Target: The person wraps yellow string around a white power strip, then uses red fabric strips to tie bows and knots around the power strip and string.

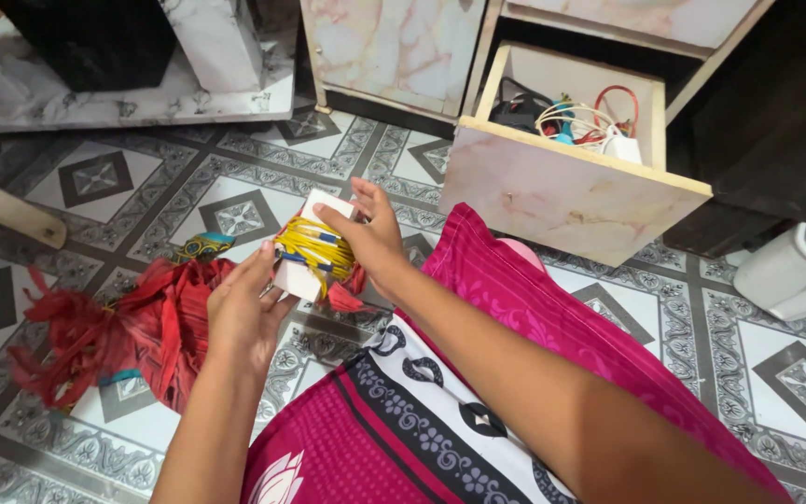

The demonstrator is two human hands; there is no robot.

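One small white box [314, 247], wound with yellow cord [314, 245], sits between both hands. Rectangular; no label legible.

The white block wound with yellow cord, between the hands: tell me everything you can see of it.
The white block is a small, flat, rectangular piece, smooth and card- or foam-like. Yellow cord with a few blue strands is wrapped many times around its middle, leaving both white ends bare. It is held tilted above the patterned tile floor, clear of the red fabric heap. The left hand supports its lower edge; the right hand grips the upper end, fingers over the cord.
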